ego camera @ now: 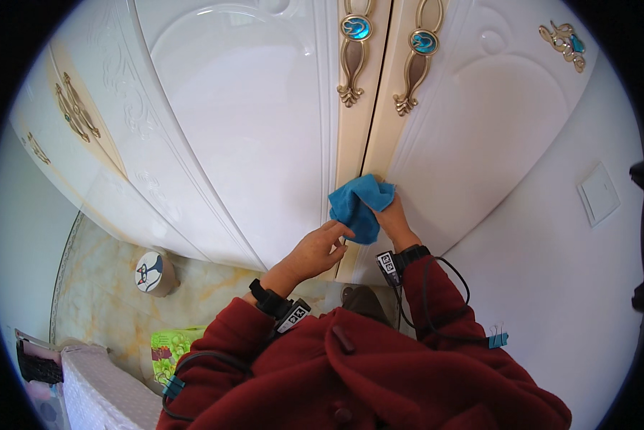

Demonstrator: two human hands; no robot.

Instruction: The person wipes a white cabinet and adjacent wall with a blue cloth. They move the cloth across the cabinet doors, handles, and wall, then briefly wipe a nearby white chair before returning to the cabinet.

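Note:
A crumpled blue cloth point(357, 207) lies over most of my right hand point(394, 217), which holds it low against the seam between two wardrobe doors. Its fingers are hidden under the folds. My left hand point(319, 247) is just to the left, fingers apart and slightly bent, with the fingertips overlapping the cloth's lower left edge; whether they touch it I cannot tell. Behind both hands stand the glossy left door point(246, 134) and right door point(456, 145) of a white wardrobe with cream edge strips. Above hang two ornate gold-coloured handles, the left handle point(356, 54) and the right handle point(419, 59), with blue insets.
A round stool point(155, 274) with a cat picture stands on the marbled floor point(101, 285) at left. A green floral bag point(171, 349) and a pale dotted cover point(101, 387) are at lower left. The right wall carries a light switch point(599, 193). Cables run along both sleeves.

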